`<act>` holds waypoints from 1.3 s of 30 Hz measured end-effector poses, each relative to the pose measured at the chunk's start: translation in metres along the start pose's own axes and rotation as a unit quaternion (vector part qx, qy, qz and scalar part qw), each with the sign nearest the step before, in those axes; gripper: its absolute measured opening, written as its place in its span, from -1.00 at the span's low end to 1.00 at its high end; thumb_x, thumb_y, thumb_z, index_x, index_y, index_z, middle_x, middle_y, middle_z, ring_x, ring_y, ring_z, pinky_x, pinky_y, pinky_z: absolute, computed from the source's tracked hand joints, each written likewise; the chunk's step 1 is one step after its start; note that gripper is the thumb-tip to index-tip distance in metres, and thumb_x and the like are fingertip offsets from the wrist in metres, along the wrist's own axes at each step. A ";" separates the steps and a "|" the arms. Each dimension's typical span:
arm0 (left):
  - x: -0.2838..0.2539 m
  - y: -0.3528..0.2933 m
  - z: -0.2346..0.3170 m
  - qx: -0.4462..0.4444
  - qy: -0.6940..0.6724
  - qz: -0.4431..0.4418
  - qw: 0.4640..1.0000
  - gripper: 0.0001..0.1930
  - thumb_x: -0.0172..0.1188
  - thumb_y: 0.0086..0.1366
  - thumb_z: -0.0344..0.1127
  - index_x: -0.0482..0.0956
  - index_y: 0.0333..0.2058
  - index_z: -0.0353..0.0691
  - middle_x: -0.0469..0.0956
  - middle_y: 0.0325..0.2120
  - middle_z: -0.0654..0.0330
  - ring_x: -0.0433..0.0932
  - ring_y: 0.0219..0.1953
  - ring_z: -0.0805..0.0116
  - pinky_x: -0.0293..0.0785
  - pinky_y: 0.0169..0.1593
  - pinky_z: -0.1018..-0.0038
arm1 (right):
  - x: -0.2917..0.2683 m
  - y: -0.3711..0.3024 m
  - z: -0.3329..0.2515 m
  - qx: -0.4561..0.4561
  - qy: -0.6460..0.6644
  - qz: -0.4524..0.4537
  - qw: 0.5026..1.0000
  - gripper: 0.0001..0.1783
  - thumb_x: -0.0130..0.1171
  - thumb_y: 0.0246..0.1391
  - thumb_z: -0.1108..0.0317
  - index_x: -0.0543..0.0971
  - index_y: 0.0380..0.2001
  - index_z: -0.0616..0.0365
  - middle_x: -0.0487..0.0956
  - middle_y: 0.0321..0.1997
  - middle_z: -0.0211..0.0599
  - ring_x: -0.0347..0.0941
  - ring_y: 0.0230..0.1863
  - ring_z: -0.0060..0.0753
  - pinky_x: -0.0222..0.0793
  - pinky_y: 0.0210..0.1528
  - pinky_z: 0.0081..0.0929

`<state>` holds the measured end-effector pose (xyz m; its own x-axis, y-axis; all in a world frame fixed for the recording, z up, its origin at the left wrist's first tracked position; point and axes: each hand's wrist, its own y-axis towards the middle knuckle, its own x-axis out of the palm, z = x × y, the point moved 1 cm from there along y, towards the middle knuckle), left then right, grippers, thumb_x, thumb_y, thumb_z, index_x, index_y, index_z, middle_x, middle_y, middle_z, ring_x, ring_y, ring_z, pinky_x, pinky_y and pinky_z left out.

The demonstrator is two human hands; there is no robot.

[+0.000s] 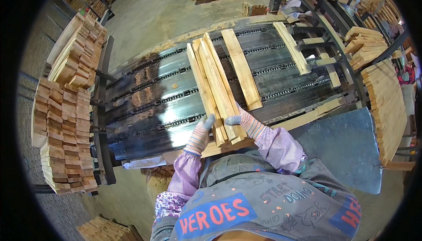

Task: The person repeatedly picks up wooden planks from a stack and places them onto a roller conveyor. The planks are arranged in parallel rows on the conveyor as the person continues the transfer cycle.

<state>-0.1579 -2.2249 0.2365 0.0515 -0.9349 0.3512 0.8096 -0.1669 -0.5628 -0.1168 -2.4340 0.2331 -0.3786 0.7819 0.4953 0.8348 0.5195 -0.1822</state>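
Both gloved hands, left hand (200, 133) and right hand (245, 123), grip the near ends of a bundle of wooden slats (215, 87) on the chain conveyor (145, 96); ends are best kept level and squared.

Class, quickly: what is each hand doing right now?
Left hand: closed on the near end of the boards.
Right hand: resting on the same boards, grip unclear.

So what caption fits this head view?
Gloved left hand and right hand grip a bundle of wooden slats on a chain conveyor.
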 end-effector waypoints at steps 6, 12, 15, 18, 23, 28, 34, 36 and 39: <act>-0.009 -0.028 0.013 0.067 -0.030 0.012 0.997 -0.45 0.42 0.24 -0.21 0.55 0.15 -0.36 0.68 -0.09 0.10 0.69 -0.08 0.28 0.67 0.00 0.28 | -0.006 0.004 0.010 0.033 0.021 0.008 0.999 0.10 0.49 0.10 0.34 0.08 0.60 0.12 0.59 0.26 -0.25 0.55 0.21 -0.45 0.53 0.25 -0.47; -0.025 -0.040 0.036 0.059 0.075 0.025 0.995 -0.45 0.43 0.28 -0.20 0.55 0.15 -0.37 0.69 -0.12 0.10 0.68 -0.15 0.30 0.64 -0.03 0.36 | -0.054 0.014 0.035 0.032 0.062 0.017 0.997 -0.04 0.51 -0.04 0.21 0.34 0.41 0.25 0.69 0.05 -0.04 0.72 -0.02 -0.11 0.73 0.01 -0.21; -0.009 -0.038 0.067 0.143 0.199 0.081 0.966 -0.52 0.36 0.40 -0.15 0.54 0.16 -0.32 0.67 -0.20 0.14 0.62 -0.24 0.39 0.59 -0.12 0.39 | -0.025 0.000 0.001 -0.018 0.062 0.044 0.997 -0.06 0.51 -0.03 0.20 0.35 0.40 0.25 0.69 0.07 -0.04 0.73 -0.04 -0.15 0.75 -0.05 -0.20; -0.025 -0.005 0.075 0.150 0.098 0.061 0.982 -0.54 0.31 0.45 -0.12 0.53 0.17 -0.29 0.66 -0.22 0.18 0.61 -0.19 0.39 0.58 -0.09 0.39 | -0.009 -0.019 -0.027 -0.012 0.113 0.061 0.992 0.00 0.54 -0.07 0.12 0.34 0.39 0.30 0.66 0.11 0.02 0.73 -0.01 -0.12 0.76 0.01 -0.19; 0.023 -0.001 0.055 0.158 0.066 -0.006 0.985 -0.45 0.30 0.48 -0.05 0.49 0.28 -0.28 0.63 0.01 0.18 0.53 -0.01 0.43 0.49 0.10 0.45 | 0.007 -0.037 -0.034 0.016 0.294 0.015 0.956 0.02 0.44 -0.16 0.25 0.35 0.43 0.26 0.61 0.25 0.00 0.67 0.14 -0.05 0.71 0.16 -0.06; 0.010 0.039 0.002 0.266 0.331 -0.013 0.905 -0.23 0.01 0.51 0.27 0.38 0.34 -0.35 0.37 0.29 -0.36 0.37 0.32 -0.32 0.27 0.38 0.02 | 0.030 -0.037 -0.021 0.046 0.276 0.055 0.959 0.02 0.44 -0.16 0.23 0.35 0.45 0.21 0.61 0.27 -0.07 0.63 0.21 -0.03 0.67 0.20 -0.01; -0.046 0.064 0.041 0.163 0.513 0.315 0.781 0.10 0.35 0.25 0.34 0.10 0.52 -0.23 0.15 0.47 -0.33 0.13 0.51 -0.31 0.16 0.49 -0.03 | 0.023 -0.003 -0.038 -0.067 -0.004 0.154 0.986 -0.04 0.41 -0.03 0.22 0.33 0.45 0.25 0.62 0.21 -0.16 0.61 0.21 -0.25 0.60 0.24 -0.29; -0.044 0.078 0.056 0.054 0.552 0.309 0.773 0.24 0.41 0.14 0.40 -0.07 0.60 0.01 -0.02 0.54 -0.33 0.08 0.55 -0.28 0.18 0.50 -0.07 | -0.005 0.023 -0.033 -0.047 -0.204 0.208 0.955 0.01 0.43 -0.02 0.19 0.28 0.48 0.22 0.59 0.26 -0.12 0.59 0.24 -0.20 0.57 0.26 -0.26; -0.047 0.082 0.072 -0.022 0.544 0.292 0.787 0.24 0.51 0.14 0.18 -0.14 0.61 0.12 -0.15 0.58 -0.29 0.09 0.55 -0.28 0.24 0.51 0.05 | -0.004 0.059 -0.027 0.052 -0.478 0.291 0.827 0.12 0.46 -0.02 0.14 0.15 0.57 0.07 0.47 0.38 -0.03 0.52 0.32 -0.09 0.49 0.34 -0.16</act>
<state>-0.0516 -2.1723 0.2283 -0.1435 -0.5674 -0.8109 0.8112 0.4019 -0.4248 -0.0550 -2.4160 0.2431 -0.1104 0.7987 -0.5916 0.9667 -0.0521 -0.2507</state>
